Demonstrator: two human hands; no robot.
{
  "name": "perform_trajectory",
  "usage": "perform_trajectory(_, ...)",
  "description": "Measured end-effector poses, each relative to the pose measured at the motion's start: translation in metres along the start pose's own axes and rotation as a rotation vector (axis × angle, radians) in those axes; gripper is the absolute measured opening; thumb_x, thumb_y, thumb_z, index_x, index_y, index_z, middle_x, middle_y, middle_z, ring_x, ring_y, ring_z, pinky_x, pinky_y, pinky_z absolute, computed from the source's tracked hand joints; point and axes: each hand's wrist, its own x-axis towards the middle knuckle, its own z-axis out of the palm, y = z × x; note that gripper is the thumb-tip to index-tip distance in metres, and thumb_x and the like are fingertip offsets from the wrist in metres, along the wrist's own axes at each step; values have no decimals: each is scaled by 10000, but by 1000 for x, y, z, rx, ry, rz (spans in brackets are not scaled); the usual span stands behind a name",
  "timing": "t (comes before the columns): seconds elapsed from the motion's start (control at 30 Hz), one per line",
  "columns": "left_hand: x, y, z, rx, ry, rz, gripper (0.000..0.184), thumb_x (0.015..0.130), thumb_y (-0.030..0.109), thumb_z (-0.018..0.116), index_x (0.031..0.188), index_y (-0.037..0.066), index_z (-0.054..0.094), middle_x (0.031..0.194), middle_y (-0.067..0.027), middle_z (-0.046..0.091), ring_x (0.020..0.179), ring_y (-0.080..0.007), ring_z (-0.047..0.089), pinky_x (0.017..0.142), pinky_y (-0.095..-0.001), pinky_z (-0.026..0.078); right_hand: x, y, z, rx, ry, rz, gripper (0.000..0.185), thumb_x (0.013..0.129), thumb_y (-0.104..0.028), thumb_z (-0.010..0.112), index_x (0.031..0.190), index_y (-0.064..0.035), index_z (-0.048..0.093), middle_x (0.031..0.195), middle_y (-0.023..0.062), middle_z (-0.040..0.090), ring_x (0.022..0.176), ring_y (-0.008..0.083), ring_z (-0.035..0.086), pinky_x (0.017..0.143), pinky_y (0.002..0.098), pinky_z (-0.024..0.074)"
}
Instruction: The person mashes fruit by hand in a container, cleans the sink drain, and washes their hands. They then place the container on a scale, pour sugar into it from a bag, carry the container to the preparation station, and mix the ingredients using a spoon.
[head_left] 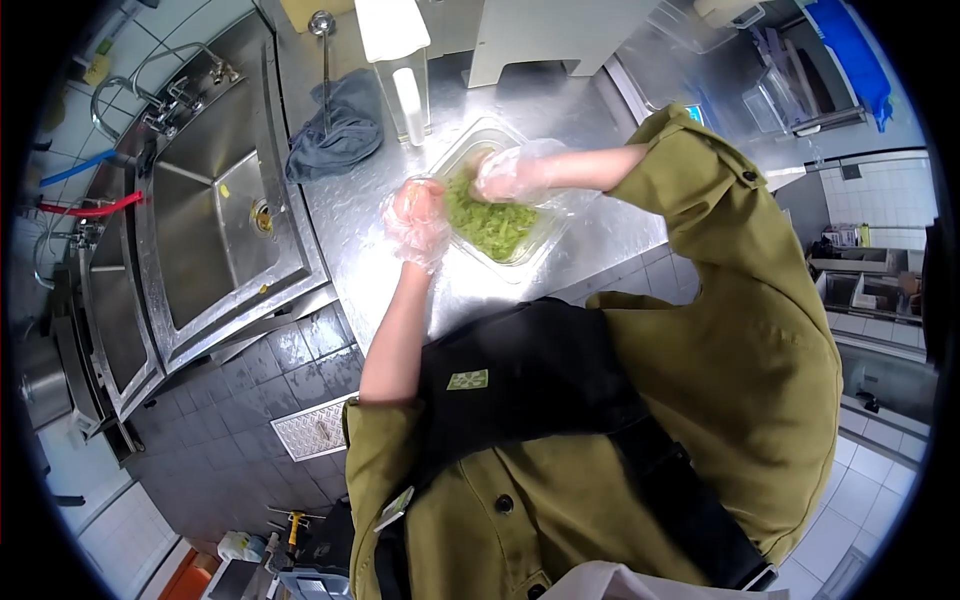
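A rectangular clear plastic container (513,272) lies on the steel counter and holds chopped green vegetables (492,226), perhaps lettuce. My left hand (416,214), in a clear disposable glove, is closed at the container's left edge with its fingers curled against the rim. From the right, my right hand (507,178) reaches into the container, also gloved. It touches the greens near the far end; its fingertips are blurred and partly hidden, so their grip is unclear.
A double steel sink (215,235) with food scraps is on the left. On the steel counter (375,250), a grey cloth (345,130) lies under a ladle (323,70). A clear-sided dispenser with a white handle (408,105) stands behind the container. A grey metal stand (545,40) is farther back.
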Motion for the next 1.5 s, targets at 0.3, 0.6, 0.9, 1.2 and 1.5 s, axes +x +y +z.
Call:
perform_trajectory(0.3,2,-4,6,240,32,279,258,811,160,413,586,43,463,603,-93,499,527,-201,464,494,-317,361,50,-12,42,995,-50,627,273,858,-217,372,945,10,496,902,44,500,809,95,460,755,230,368)
perform_trajectory(0.6,0,-11,2,78,-4,90,198,799,200,455,687,62,542,617,-39,511,572,-147,495,543,-258,396,19,-13,24,-225,55,261,156,657,-134,519,650,12,573,608,151,536,568,245,528,540,344,421)
perform_trajectory(0.9,-2,-9,5,442,0,350,208,797,112,405,607,36,445,607,-81,488,549,-205,475,490,-307,363,1,-30,20,737,-260,496,112,723,-130,529,684,-27,503,616,31,458,588,150,453,557,285,375)
perform_trajectory(1.2,1,3,2,186,-65,163,156,768,89,423,632,35,478,644,-80,520,577,-200,500,527,-297,388,25,1,98,1159,96,779,88,751,-103,485,733,-24,519,689,44,487,641,142,445,545,294,382)
perform_trajectory(1.5,0,-15,-1,210,-59,228,85,724,54,456,646,39,488,653,-81,522,594,-200,506,538,-296,396,5,0,34,74,357,226,179,722,-175,468,705,-7,528,625,152,514,530,261,484,536,359,404)
